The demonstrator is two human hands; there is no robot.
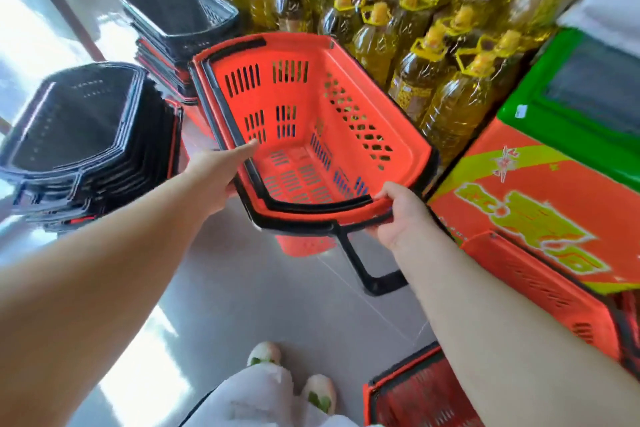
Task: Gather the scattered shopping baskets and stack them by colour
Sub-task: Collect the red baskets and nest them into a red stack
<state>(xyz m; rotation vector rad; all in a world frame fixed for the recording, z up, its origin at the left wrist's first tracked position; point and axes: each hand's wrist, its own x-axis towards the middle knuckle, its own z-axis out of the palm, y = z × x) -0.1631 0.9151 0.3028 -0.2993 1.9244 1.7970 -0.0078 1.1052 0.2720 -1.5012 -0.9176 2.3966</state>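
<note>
Glossy grey floor w/ glare; oil bottles stacked behind.

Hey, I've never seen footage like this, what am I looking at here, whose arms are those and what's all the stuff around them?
This is one picture from a camera worn on a person's head, looking down past their own bare arms. There is no machine. The left hand and right hand both grip the rim of an orange basket, held above the grey floor. To the left stand two stacks of black baskets, the farther one resting on red ones. Behind are bottles of yellow oil. More red baskets sit at lower right, beside an orange box.
</note>
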